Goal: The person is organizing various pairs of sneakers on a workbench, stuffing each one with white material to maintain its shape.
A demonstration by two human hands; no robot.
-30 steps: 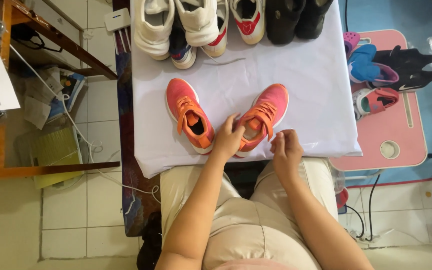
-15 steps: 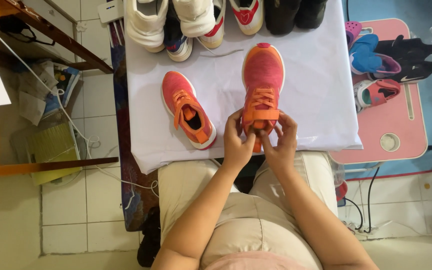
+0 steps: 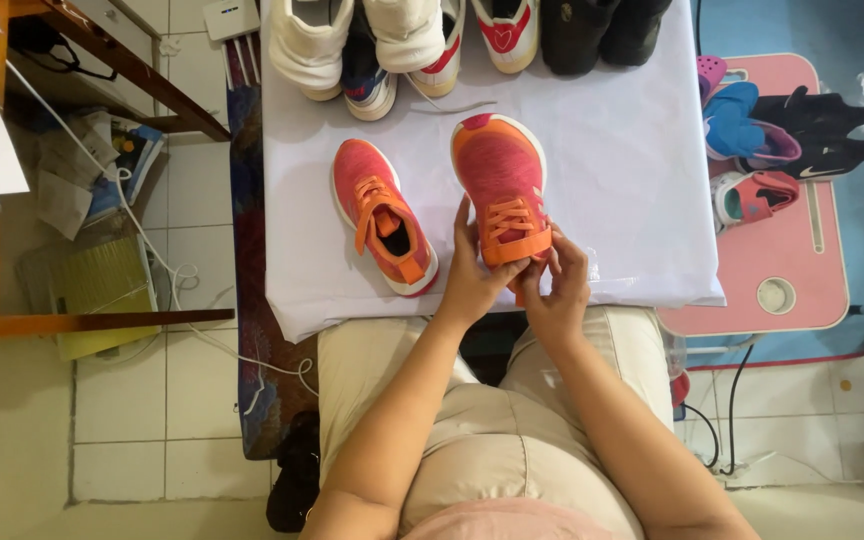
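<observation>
1. Head view: the left hand (image 3: pixel 472 275) and right hand (image 3: pixel 557 290) both grip the heel end of an orange-pink shoe (image 3: pixel 500 180), fingers pinched at its strap.
2. That shoe lies toe away from the person on the white-covered table (image 3: pixel 632 180), near its front edge.
3. Its matching shoe (image 3: pixel 384 218) rests just to the left, untouched and angled.
4. A row of other shoes (image 3: pixel 402 40) lines the table's far edge.
5. A pink side table (image 3: pixel 802 270) to the right carries more small shoes.
</observation>
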